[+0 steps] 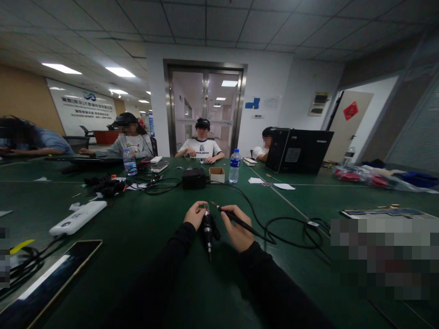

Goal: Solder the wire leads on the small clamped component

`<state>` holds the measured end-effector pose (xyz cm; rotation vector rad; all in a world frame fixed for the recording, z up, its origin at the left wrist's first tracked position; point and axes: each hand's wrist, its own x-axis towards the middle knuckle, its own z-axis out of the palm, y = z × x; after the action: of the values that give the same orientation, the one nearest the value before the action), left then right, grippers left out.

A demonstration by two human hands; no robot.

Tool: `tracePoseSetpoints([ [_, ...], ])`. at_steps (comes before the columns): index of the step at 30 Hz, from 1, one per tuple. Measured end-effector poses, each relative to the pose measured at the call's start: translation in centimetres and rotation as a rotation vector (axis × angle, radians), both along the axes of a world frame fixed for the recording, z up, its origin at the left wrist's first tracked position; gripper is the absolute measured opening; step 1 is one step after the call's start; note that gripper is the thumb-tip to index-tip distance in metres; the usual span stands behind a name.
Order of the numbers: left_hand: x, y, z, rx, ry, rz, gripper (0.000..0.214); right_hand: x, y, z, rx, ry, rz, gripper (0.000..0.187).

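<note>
In front of me on the green table [144,269] lies a black, rod-shaped tool [207,228] with a thin metal tip pointing toward me. At its far end my left hand [195,215] has thumb and index finger bent in a pinch around a tiny part, too small to name. My right hand [238,228] is closed like a pen grip around a soldering iron [233,216] with a black handle. The iron's thin tip points left, close to my left fingertips and the tool's far end; whether it touches cannot be told.
A black cable [274,224] loops to the right. Ahead stand a black box [194,178], a small open carton [217,175] and a water bottle [235,167]. A white power strip [78,218] and a phone [51,283] lie left. Several people sit around the table.
</note>
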<state>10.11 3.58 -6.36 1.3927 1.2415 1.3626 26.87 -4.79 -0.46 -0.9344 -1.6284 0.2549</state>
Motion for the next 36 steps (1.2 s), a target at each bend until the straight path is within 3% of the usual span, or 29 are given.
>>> tracePoseSetpoints([
  [13, -0.01, -0.22, 0.6, 0.008, -0.147, -0.063, 0.029, 0.08, -0.07, 0.0, 0.005, -0.06, 0.006, 0.009],
  [36, -0.29, -0.11, 0.28, 0.037, -0.11, -0.088, 0.029, 0.12, -0.19, 0.03, -0.02, -0.128, 0.039, 0.01],
])
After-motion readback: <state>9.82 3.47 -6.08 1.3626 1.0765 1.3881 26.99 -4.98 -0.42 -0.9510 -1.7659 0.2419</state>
